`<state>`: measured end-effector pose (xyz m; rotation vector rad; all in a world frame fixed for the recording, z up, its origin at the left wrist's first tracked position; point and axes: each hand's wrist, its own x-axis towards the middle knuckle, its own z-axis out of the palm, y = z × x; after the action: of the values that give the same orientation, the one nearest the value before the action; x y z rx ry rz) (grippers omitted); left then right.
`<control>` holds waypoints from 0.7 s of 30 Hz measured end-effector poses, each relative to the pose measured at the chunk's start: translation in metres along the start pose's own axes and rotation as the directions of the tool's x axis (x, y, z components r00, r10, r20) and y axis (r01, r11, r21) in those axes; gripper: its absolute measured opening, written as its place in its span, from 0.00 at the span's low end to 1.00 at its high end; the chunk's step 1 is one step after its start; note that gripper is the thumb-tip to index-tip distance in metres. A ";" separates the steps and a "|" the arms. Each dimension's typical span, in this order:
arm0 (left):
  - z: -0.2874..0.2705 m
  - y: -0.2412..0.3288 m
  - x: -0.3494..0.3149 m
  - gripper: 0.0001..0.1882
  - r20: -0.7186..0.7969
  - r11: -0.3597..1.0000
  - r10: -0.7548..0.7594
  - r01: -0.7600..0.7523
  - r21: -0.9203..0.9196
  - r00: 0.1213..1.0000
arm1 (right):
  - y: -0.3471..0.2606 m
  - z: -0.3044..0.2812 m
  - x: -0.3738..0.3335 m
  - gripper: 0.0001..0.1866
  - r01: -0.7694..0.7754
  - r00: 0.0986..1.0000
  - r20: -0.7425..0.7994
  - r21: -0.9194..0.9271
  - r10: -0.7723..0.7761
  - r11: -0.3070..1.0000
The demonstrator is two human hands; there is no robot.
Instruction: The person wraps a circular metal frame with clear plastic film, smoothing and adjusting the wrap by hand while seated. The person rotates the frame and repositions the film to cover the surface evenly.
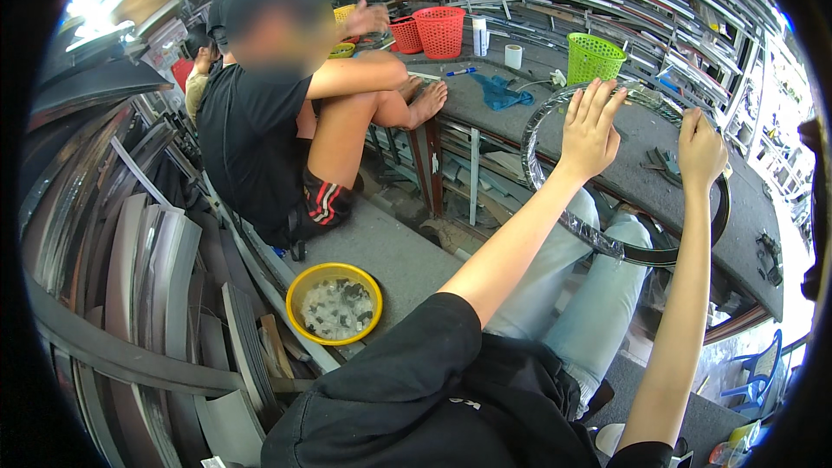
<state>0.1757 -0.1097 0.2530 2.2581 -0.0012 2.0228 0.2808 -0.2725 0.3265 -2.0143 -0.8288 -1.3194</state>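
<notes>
A large black hoop [663, 256] stands tilted above my knees, against the near side of the table. Shiny clear film covers its left and upper parts; the lower right stretch looks bare and black. My left hand [592, 127] lies against the far upper part of the hoop, its fingers stretched out and close together. At the hoop's upper right, my right hand [702, 149] is closed around the rim, fingers bent. The palm side of both hands is hidden.
Across the grey table [555, 126] are a green basket [594, 59], a red basket [439, 33], a blue cloth [504, 93] and dark scraps [666, 163]. A person [260, 113] sits at left. Beside me stands a yellow basin [334, 303] of scraps. Curved strips [143, 269] crowd the left.
</notes>
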 end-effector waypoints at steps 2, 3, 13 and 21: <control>0.000 0.000 0.000 0.35 0.001 1.000 -0.004 0.004 -0.002 1.000 | 0.000 0.000 0.000 0.21 -0.003 1.000 0.002 -0.002 0.003 1.000; 0.000 0.000 0.000 0.35 -0.006 1.000 0.000 0.000 -0.004 1.000 | 0.000 0.000 0.000 0.21 -0.007 1.000 0.005 -0.005 0.007 1.000; 0.001 -0.001 -0.001 0.34 -0.002 1.000 -0.006 0.006 -0.004 1.000 | 0.002 0.003 -0.001 0.21 0.018 1.000 -0.022 0.005 -0.018 1.000; 0.001 -0.001 -0.001 0.34 -0.003 1.000 -0.001 0.001 -0.004 1.000 | 0.003 0.004 -0.002 0.21 0.017 1.000 -0.023 0.006 -0.016 1.000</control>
<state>0.1766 -0.1085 0.2517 2.2529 -0.0038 2.0236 0.2851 -0.2722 0.3234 -1.9882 -0.8396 -1.3450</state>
